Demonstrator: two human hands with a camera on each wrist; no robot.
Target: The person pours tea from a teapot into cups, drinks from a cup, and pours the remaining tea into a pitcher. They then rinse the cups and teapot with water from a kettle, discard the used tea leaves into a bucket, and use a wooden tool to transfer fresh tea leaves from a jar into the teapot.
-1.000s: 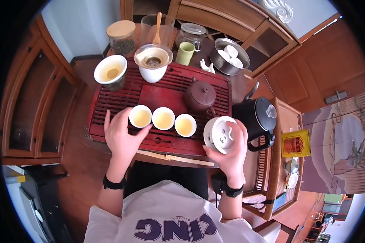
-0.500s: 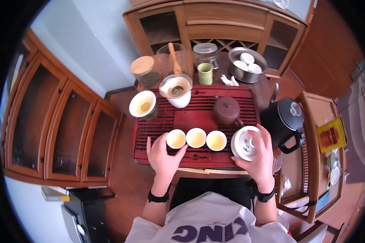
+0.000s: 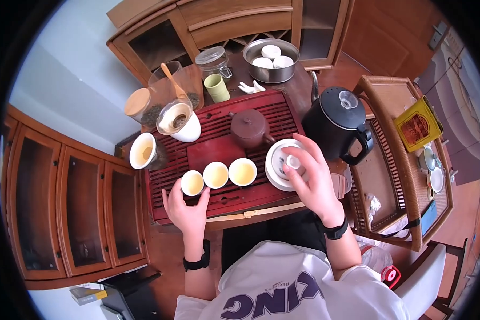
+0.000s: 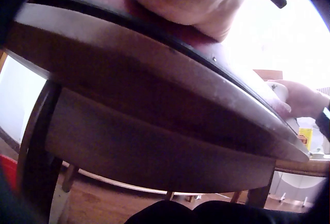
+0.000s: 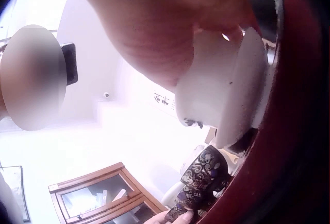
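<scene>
In the head view, my left hand (image 3: 189,210) has its thumb and fingers around the leftmost of three white cups (image 3: 192,183), each holding pale yellow liquid. That cup stands on the red slatted tray (image 3: 234,200). Over at the right front of the tray, my right hand (image 3: 316,181) is curled over a white lidded bowl (image 3: 277,173), thumb and fingers close around the lid's knob. The right wrist view shows the hand (image 5: 170,23) against the bowl (image 5: 201,80), above its saucer (image 5: 245,92). The left wrist view hides the left fingertips.
A brown teapot (image 3: 249,128) sits behind the cups, a strainer (image 3: 177,118) at the back left. The black kettle (image 3: 336,120) is right of the tray; light wooden tongs (image 3: 248,215) lie along the front edge. A dark patterned object (image 5: 203,175) shows in the right wrist view.
The head view has shifted and turned. The bowl, tilted up in my right hand a second ago, is now lower and flatter at the tray. My left hand stays at the left cup.
</scene>
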